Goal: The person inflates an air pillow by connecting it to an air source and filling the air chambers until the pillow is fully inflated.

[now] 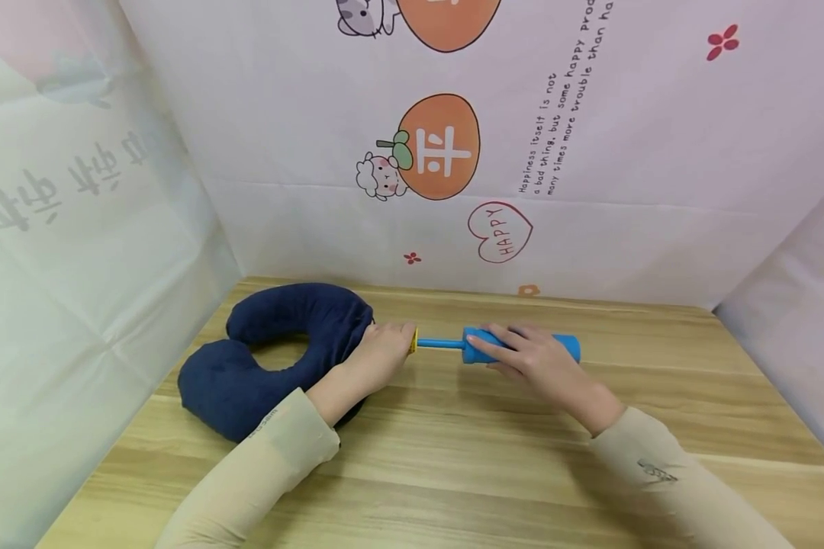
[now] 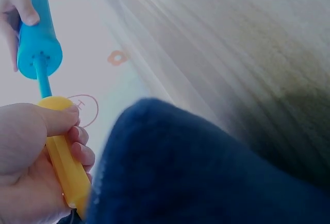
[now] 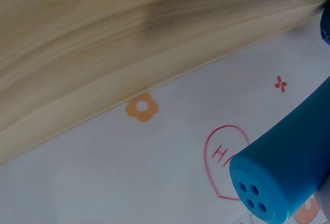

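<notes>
A pump water squirter has a blue barrel point(image 1: 566, 348), a thin blue rod point(image 1: 441, 344) and a yellow handle point(image 2: 67, 167). My left hand point(image 1: 378, 354) grips the handle, thumb and fingers wrapped round it. With the right hand point(image 1: 532, 358) I hold the barrel, its far end sticking out past the palm. Part of the rod shows between handle and barrel. Several small holes mark the barrel's end face point(image 3: 252, 195) in the right wrist view. A navy U-shaped neck pillow point(image 1: 226, 381) lies just left of my left hand, which partly hides its right edge.
The wood-grain table point(image 1: 494, 473) runs under both arms. A white printed cloth point(image 1: 302, 137) rises behind it, with more cloth walls at left point(image 1: 75, 305) and right point(image 1: 790, 274).
</notes>
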The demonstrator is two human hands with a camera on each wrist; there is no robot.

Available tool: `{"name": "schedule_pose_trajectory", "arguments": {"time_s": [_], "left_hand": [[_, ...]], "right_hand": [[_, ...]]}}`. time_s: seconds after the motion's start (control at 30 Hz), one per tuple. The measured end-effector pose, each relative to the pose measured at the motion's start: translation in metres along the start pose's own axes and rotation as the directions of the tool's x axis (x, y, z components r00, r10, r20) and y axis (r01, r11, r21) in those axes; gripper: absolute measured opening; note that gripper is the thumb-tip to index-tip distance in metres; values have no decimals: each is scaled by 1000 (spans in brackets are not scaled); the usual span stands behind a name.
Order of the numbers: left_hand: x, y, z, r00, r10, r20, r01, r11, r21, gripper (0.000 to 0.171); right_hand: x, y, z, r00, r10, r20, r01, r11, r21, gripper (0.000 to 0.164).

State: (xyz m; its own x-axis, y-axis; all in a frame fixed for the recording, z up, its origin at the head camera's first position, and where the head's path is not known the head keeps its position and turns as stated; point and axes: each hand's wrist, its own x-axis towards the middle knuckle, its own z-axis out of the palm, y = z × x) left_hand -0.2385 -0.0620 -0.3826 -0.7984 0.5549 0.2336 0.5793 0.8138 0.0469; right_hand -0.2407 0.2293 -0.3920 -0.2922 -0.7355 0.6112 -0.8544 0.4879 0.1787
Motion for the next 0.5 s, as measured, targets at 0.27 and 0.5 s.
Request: {"name": "schedule_pose_trajectory", "arguments": {"time_s": [0.27, 0.5], "left_hand": [[3, 4, 1, 1000, -2, 21, 1, 999, 42, 13], [6, 5, 0, 998, -18, 52, 16, 999, 44, 13]], "right_hand": [[28, -19, 14, 999, 22, 48, -21, 1000, -21, 72], [46, -31, 25, 996, 26, 85, -18, 996, -92, 68]]}}
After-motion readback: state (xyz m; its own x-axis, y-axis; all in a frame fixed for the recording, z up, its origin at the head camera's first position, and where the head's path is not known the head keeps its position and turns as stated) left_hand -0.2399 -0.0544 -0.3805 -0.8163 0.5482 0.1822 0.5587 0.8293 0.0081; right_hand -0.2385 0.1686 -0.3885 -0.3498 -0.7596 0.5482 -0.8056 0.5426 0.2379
